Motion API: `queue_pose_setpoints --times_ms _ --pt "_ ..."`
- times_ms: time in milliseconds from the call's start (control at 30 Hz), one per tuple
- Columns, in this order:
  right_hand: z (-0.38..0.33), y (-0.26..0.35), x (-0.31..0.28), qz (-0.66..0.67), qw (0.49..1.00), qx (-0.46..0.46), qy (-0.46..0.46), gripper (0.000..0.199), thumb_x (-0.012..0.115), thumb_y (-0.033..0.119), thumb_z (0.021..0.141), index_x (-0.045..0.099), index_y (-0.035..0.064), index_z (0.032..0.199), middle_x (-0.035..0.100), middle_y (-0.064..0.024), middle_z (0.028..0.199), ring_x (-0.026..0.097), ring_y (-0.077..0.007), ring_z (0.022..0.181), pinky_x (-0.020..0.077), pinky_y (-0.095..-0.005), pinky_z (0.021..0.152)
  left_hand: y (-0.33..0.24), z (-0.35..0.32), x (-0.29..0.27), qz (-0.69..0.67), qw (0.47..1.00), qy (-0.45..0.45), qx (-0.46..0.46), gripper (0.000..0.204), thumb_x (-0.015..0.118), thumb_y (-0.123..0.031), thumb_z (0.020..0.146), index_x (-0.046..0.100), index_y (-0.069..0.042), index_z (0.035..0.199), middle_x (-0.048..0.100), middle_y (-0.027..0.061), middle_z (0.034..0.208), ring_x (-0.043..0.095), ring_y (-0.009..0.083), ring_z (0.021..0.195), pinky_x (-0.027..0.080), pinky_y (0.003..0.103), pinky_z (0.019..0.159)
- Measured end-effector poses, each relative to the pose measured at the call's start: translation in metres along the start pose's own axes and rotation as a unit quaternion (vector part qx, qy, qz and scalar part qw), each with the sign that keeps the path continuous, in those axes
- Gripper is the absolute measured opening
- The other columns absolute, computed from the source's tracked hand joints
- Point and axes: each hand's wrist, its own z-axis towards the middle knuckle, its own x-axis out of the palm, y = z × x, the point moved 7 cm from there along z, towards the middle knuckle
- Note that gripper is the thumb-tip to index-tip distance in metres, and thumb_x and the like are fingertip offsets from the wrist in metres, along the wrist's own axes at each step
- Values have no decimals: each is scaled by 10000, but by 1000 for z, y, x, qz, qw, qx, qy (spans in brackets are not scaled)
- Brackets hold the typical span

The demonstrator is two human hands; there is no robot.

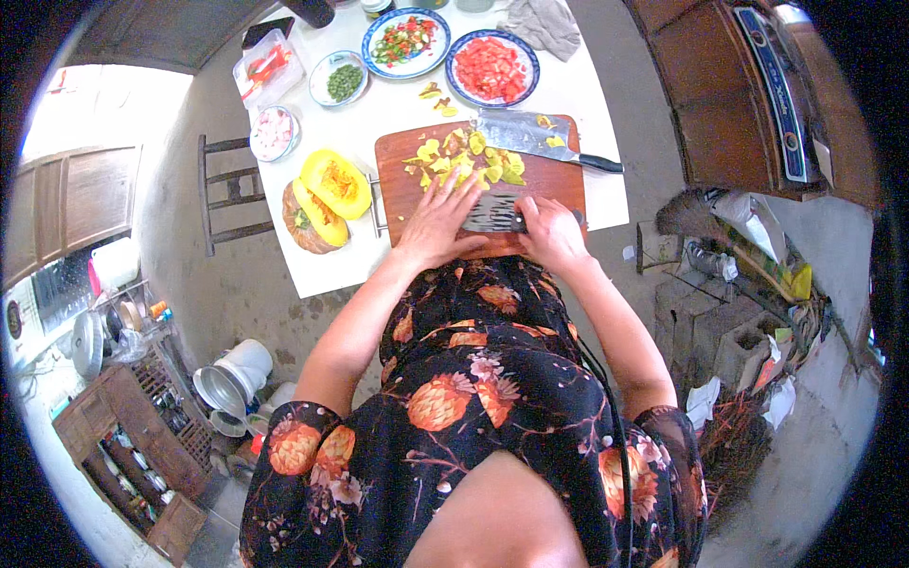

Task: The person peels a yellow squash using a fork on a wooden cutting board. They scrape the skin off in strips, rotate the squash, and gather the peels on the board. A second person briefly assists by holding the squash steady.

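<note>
My left hand [442, 218] lies with its fingers spread on the wooden cutting board [393, 156], the fingertips at the near edge of a pile of yellow peelings [464, 161]. My right hand [552, 230] is closed around the dark handle of a small knife-like tool [492, 214]. Its grey blade, marked with white, points left toward my left hand, low over the board. Behind the pile a wide-bladed cleaver [521, 133] rests across the board's far edge, a few yellow scraps on its blade. Cut pumpkin pieces [336, 186] with orange flesh sit left of the board.
On the white table [322, 270] stand a plate of diced red tomato [490, 68], a plate of chopped red and green vegetables [405, 43], a bowl of chopped greens [339, 79], a bowl of pale pink cubes [274, 133] and a plastic box [269, 71]. A grey cloth [542, 26] lies behind.
</note>
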Motion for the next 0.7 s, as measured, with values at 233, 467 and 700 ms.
queue_pose_setpoints --times_ms 233,467,700 --pt "-54 -78 -50 64 981 133 -124 421 702 78 683 517 19 1056 614 -212 892 609 -399 880 499 -460 779 17 5 -6 -17 992 -124 -20 374 582 -283 911 639 50 1072 552 175 1220 470 324 1195 376 432 1041" --pt "-44 -178 -77 119 872 353 -316 346 754 149 751 508 25 961 625 -184 784 639 -373 779 499 -435 702 -43 114 -8 -98 966 -227 77 139 590 -97 877 629 30 920 603 144 971 567 306 959 479 388 865" --pt "-10 -208 -65 118 892 291 -325 306 707 203 854 484 40 986 674 -185 828 651 -398 800 493 -473 696 -61 196 43 48 991 -126 18 637 528 -408 934 384 -17 1416 303 198 1513 220 361 1429 183 484 1174"
